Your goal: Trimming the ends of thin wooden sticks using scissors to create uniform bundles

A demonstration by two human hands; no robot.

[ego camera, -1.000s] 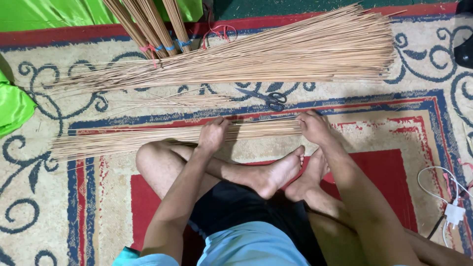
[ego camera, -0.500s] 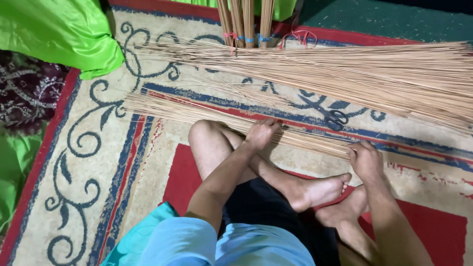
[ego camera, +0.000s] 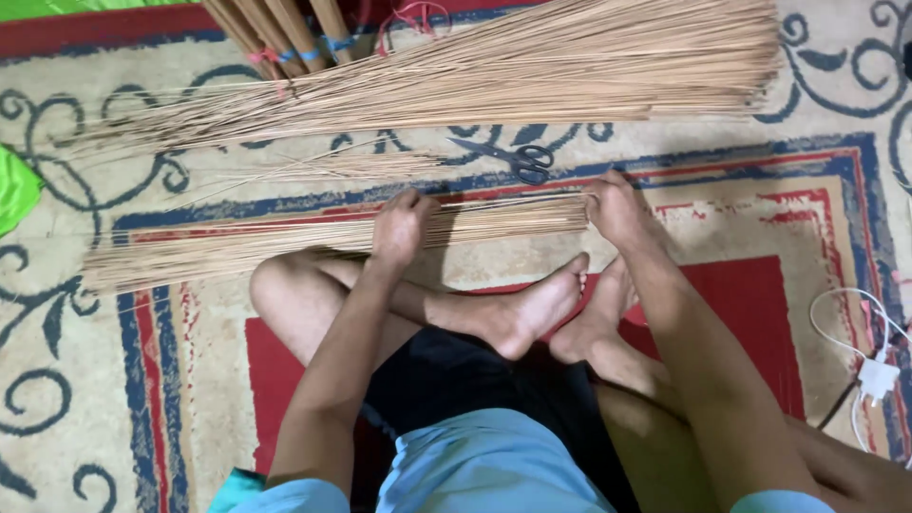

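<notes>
A thin bundle of tan palm sticks (ego camera: 256, 249) lies across the patterned carpet in front of my crossed legs. My left hand (ego camera: 399, 226) rests on its middle, fingers curled over the sticks. My right hand (ego camera: 616, 209) presses on the thick right end of the same bundle. A much larger heap of the same sticks (ego camera: 532, 76) lies farther away, fanned toward the left. Black scissors (ego camera: 518, 158) lie between the two lots of sticks.
Several tied stick bundles with coloured bands (ego camera: 285, 33) stand at the far edge. Green cloth (ego camera: 14, 190) shows at the left. A white cable with an adapter (ego camera: 874, 375) lies at the right. My bare feet (ego camera: 560, 309) sit just behind the small bundle.
The view swung left half a second ago and has come back to the centre. Both hands stay on the small bundle in about the same places.
</notes>
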